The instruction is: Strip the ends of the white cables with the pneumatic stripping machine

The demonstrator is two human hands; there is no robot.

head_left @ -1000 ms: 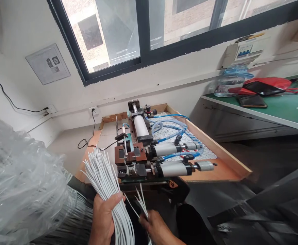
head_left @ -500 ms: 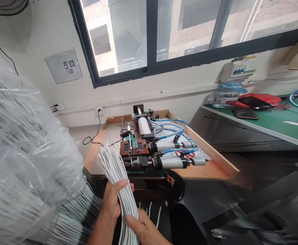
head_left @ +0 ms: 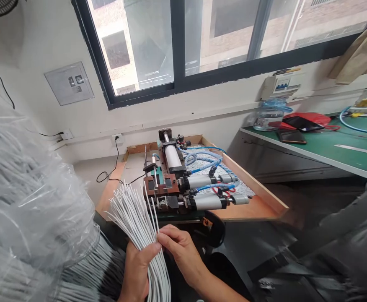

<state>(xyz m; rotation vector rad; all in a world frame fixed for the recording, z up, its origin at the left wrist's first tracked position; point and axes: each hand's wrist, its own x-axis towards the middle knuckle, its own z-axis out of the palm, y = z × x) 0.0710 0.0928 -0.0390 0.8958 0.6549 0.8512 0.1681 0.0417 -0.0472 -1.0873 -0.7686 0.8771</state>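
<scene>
A thick bundle of white wires stands tilted in front of me, its upper ends fanned out. My left hand is wrapped round the bundle, thumb across its front. On the bundle's right side, my right hand pinches a white wire between thumb and fingertips; this wire stands slightly apart from the rest. Just beyond the wire ends is a machine with silver cylinders, a brown block and blue air hoses, resting on a wooden-edged table.
Plastic-wrapped wire bundles fill the left side. At the right, a green table holds a clear jar, a red bag and a dark phone-like object. Black plug cords hang from wall sockets.
My right hand has moved up from the lower bundle to pinch a wire near my left thumb. The wire ends have spread wider. The view has shifted slightly.
</scene>
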